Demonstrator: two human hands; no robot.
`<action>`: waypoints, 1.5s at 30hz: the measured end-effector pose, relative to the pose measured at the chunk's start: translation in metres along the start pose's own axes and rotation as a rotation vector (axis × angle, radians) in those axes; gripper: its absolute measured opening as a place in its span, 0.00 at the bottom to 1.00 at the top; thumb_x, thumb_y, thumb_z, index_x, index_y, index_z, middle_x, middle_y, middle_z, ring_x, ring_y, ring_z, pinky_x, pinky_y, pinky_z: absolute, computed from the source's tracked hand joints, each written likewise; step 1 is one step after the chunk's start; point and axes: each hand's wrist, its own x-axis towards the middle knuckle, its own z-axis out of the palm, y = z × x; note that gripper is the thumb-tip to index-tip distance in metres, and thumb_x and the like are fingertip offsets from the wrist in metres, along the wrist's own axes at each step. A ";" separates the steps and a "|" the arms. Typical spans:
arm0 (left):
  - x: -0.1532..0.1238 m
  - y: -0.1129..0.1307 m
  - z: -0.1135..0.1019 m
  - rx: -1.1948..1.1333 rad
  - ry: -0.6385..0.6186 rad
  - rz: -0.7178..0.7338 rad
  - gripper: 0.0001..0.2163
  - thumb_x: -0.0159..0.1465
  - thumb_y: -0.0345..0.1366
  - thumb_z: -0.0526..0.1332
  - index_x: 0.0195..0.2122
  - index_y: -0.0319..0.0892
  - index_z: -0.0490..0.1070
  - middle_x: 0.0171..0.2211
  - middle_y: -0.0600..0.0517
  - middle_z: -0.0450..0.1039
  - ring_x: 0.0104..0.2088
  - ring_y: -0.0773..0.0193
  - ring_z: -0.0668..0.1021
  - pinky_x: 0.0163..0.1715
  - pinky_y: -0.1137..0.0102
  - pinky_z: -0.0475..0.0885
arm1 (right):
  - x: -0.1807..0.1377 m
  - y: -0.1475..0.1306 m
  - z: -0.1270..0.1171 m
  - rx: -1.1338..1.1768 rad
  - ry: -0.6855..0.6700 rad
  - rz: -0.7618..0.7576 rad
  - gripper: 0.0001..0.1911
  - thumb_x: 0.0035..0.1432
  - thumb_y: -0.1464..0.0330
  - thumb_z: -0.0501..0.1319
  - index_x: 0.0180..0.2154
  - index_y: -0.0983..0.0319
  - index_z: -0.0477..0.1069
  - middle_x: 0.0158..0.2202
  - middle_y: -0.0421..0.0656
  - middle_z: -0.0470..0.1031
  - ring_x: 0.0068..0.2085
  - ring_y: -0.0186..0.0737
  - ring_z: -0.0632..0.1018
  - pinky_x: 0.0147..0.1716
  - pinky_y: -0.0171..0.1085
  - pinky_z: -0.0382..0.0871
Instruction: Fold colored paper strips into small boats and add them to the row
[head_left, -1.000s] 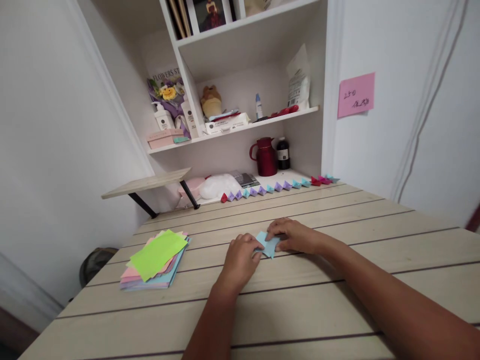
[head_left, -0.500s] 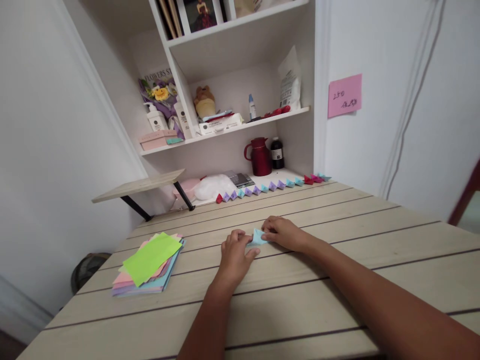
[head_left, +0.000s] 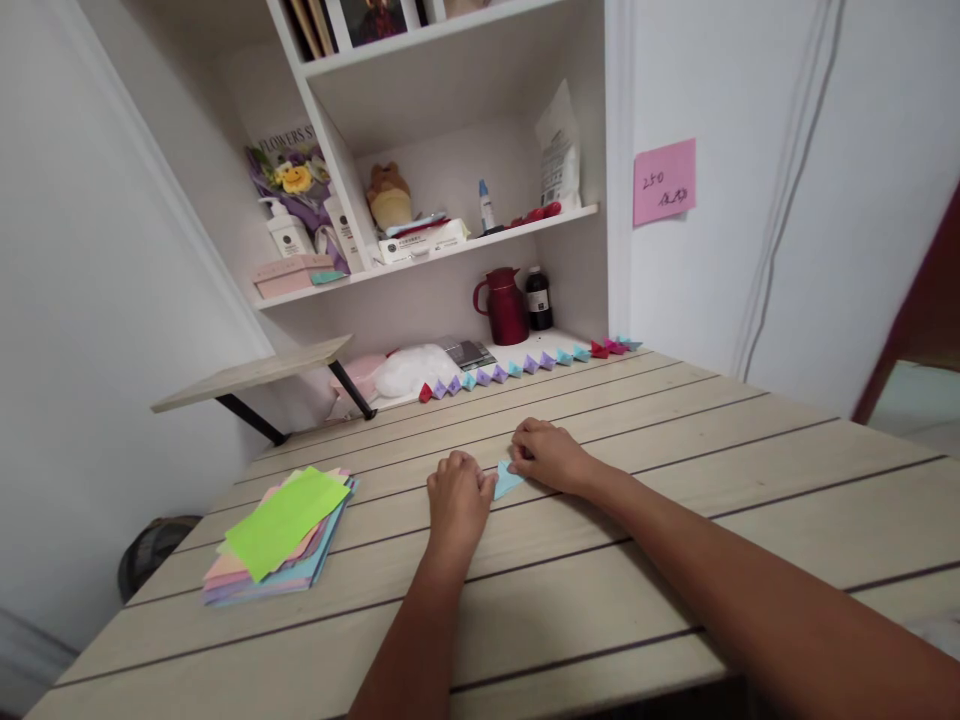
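Observation:
A small folded light-blue paper (head_left: pixel 506 480) lies on the wooden table (head_left: pixel 675 470) between my hands. My left hand (head_left: pixel 457 497) rests knuckles-up with its fingers curled onto the paper's left edge. My right hand (head_left: pixel 549 455) has its fingers bent and pressed on the paper's right side. Most of the paper is hidden under the fingers. A stack of coloured paper sheets (head_left: pixel 279 535) with a lime-green sheet on top lies at the left of the table.
A row of small folded paper pieces (head_left: pixel 525 365) lines the table's far edge. Behind it, white shelves hold a dark red jug (head_left: pixel 502 308), a dark bottle (head_left: pixel 537 298), boxes and bottles. A small wooden shelf (head_left: pixel 247 372) juts out at left. A pink note (head_left: pixel 664 182) sticks on the wall.
The blue paper has been folded smaller, and both hands have closed in on it. The view has swung right, so everything sits further left in the picture.

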 end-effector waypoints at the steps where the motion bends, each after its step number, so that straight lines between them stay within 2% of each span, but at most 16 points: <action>1: -0.001 0.001 -0.001 0.002 -0.001 0.008 0.06 0.63 0.37 0.59 0.30 0.42 0.70 0.39 0.47 0.71 0.45 0.54 0.72 0.44 0.61 0.63 | -0.001 0.000 0.000 -0.003 -0.002 0.001 0.07 0.54 0.63 0.63 0.35 0.58 0.75 0.47 0.46 0.71 0.48 0.47 0.72 0.44 0.42 0.62; 3: -0.002 0.001 -0.005 -0.003 0.001 0.026 0.03 0.62 0.35 0.59 0.35 0.43 0.70 0.41 0.48 0.70 0.46 0.56 0.72 0.45 0.62 0.64 | -0.001 0.000 -0.001 -0.013 -0.004 0.010 0.11 0.54 0.63 0.63 0.40 0.56 0.74 0.50 0.47 0.69 0.50 0.49 0.70 0.45 0.44 0.61; 7: -0.005 0.000 -0.012 -0.068 0.051 0.130 0.08 0.63 0.32 0.58 0.43 0.46 0.71 0.51 0.49 0.66 0.54 0.59 0.68 0.52 0.64 0.61 | -0.001 0.001 -0.002 -0.031 -0.013 0.032 0.15 0.54 0.61 0.63 0.44 0.55 0.73 0.52 0.49 0.68 0.53 0.54 0.68 0.47 0.49 0.59; 11: -0.005 0.000 -0.012 -0.094 -0.049 0.263 0.08 0.63 0.31 0.58 0.37 0.50 0.76 0.48 0.52 0.70 0.50 0.60 0.72 0.51 0.63 0.61 | 0.000 0.002 -0.002 -0.034 -0.024 0.035 0.15 0.54 0.60 0.63 0.44 0.54 0.73 0.52 0.48 0.70 0.53 0.55 0.68 0.47 0.50 0.59; 15: -0.004 0.003 -0.011 -0.029 -0.108 0.335 0.13 0.63 0.30 0.59 0.42 0.56 0.77 0.48 0.54 0.72 0.45 0.61 0.73 0.49 0.62 0.62 | 0.001 0.003 -0.003 -0.029 -0.028 0.038 0.16 0.53 0.59 0.63 0.44 0.53 0.73 0.52 0.47 0.70 0.53 0.55 0.67 0.47 0.49 0.59; 20: -0.004 0.004 -0.012 0.039 -0.149 0.380 0.20 0.61 0.25 0.58 0.46 0.59 0.75 0.46 0.53 0.75 0.45 0.58 0.72 0.47 0.61 0.63 | -0.001 0.012 -0.010 -0.020 -0.028 0.072 0.17 0.52 0.57 0.64 0.45 0.52 0.73 0.53 0.47 0.70 0.53 0.55 0.67 0.48 0.52 0.58; 24: -0.006 0.005 -0.014 0.054 -0.167 0.390 0.22 0.60 0.24 0.57 0.49 0.59 0.74 0.48 0.54 0.75 0.47 0.57 0.71 0.47 0.60 0.63 | -0.002 0.023 -0.018 -0.015 -0.023 0.122 0.18 0.50 0.57 0.66 0.44 0.53 0.74 0.52 0.49 0.70 0.53 0.58 0.67 0.47 0.55 0.57; 29: -0.008 0.006 -0.017 0.051 -0.206 0.378 0.23 0.59 0.23 0.56 0.50 0.59 0.73 0.52 0.54 0.74 0.49 0.56 0.71 0.49 0.58 0.63 | 0.001 0.028 -0.017 0.027 -0.024 0.113 0.17 0.48 0.59 0.67 0.42 0.52 0.75 0.51 0.48 0.71 0.53 0.59 0.67 0.47 0.55 0.58; 33: -0.011 0.007 -0.018 -0.053 -0.215 0.332 0.17 0.62 0.29 0.57 0.49 0.54 0.74 0.52 0.52 0.73 0.52 0.56 0.70 0.51 0.59 0.64 | 0.003 0.029 -0.016 0.100 -0.012 0.080 0.16 0.46 0.62 0.68 0.40 0.54 0.76 0.50 0.49 0.73 0.52 0.60 0.68 0.47 0.54 0.60; 36: -0.010 0.008 -0.018 -0.113 -0.211 0.300 0.12 0.61 0.37 0.62 0.46 0.50 0.74 0.50 0.50 0.73 0.51 0.56 0.70 0.51 0.60 0.64 | 0.002 0.026 -0.017 0.204 -0.026 -0.037 0.14 0.46 0.68 0.68 0.39 0.55 0.77 0.44 0.44 0.77 0.47 0.49 0.74 0.44 0.43 0.65; 39: -0.008 0.010 -0.016 -0.140 -0.184 0.278 0.10 0.59 0.36 0.64 0.42 0.47 0.73 0.43 0.50 0.73 0.46 0.57 0.72 0.47 0.62 0.66 | 0.000 0.020 -0.017 0.312 -0.056 -0.180 0.10 0.48 0.72 0.65 0.35 0.56 0.77 0.35 0.37 0.79 0.37 0.37 0.77 0.36 0.32 0.67; 42: -0.006 0.010 -0.013 -0.194 -0.147 0.239 0.07 0.58 0.32 0.63 0.38 0.45 0.72 0.40 0.51 0.73 0.44 0.59 0.72 0.46 0.64 0.66 | -0.003 0.016 -0.018 0.369 -0.042 -0.255 0.09 0.50 0.74 0.61 0.32 0.57 0.78 0.33 0.37 0.78 0.34 0.36 0.77 0.34 0.31 0.68; 45: -0.007 0.006 -0.010 -0.228 -0.130 0.225 0.07 0.59 0.29 0.61 0.38 0.45 0.72 0.40 0.51 0.72 0.45 0.60 0.73 0.47 0.65 0.66 | -0.004 0.016 -0.024 0.394 0.043 -0.254 0.11 0.50 0.75 0.61 0.36 0.59 0.77 0.40 0.42 0.77 0.39 0.39 0.77 0.40 0.35 0.68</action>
